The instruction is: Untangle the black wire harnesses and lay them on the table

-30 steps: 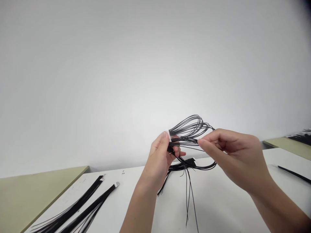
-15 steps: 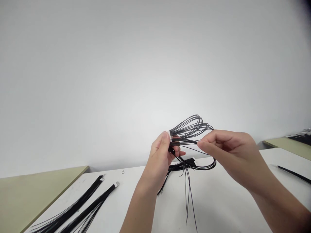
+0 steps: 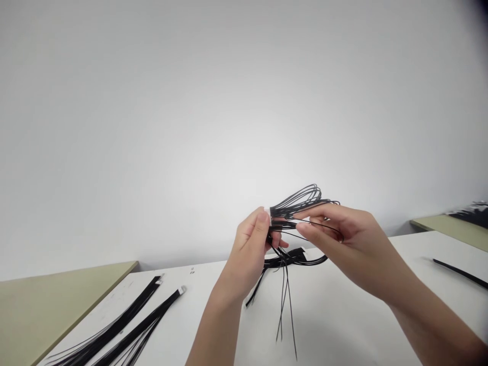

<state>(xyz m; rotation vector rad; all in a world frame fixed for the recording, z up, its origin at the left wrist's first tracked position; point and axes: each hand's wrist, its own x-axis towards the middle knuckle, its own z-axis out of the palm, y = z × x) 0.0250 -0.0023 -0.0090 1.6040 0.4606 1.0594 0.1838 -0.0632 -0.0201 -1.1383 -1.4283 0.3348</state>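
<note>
A white connector [image 3: 267,214] with many thin black wires is pinched between the thumb and fingers of my left hand [image 3: 249,244]. The black wires [image 3: 305,195] loop out to the right from it, and a few loose ends dangle below. My right hand [image 3: 343,234] is at these loops, its thumb and index fingertips a little apart on either side of some wires. Whether it grips any is unclear. Behind and below my hands, another black wire bundle [image 3: 292,258] with a white end is partly hidden.
Two black wire bundles [image 3: 125,317] [image 3: 152,310] with white ends lie at the left of the white table [image 3: 202,295]. A black strip [image 3: 459,272] lies at the right. Greenish boards [image 3: 57,300] flank the table; a pale wall [image 3: 190,127] stands behind.
My right hand has moved left along the wires toward the connector, and its thumb and index finger have parted. The dangling wire ends have swung slightly left.
</note>
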